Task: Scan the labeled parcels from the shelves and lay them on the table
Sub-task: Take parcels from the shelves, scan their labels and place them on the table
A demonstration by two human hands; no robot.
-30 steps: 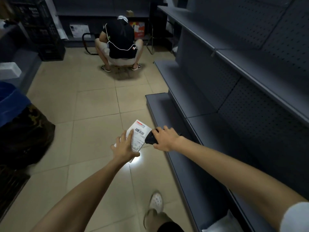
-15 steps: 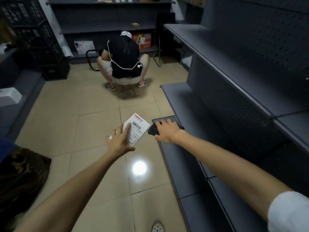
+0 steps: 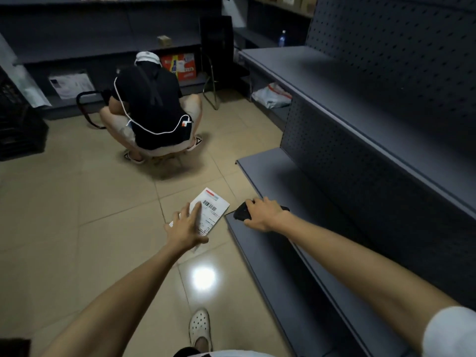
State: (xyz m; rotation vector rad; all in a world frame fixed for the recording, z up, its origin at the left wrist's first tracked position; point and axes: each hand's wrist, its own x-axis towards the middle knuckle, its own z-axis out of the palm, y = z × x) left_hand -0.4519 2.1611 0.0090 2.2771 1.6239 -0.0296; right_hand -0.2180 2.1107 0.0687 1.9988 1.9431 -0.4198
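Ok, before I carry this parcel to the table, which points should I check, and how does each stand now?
1. Grip of left hand on parcel: ok.
2. The barcode label faces up, uncovered: ok.
3. Hold of right hand on scanner: ok.
4. Scan registered: cannot tell.
5. Way ahead free: not ok, a crouching person is on the floor.
6. Where the table is: cannot tell, none in view.
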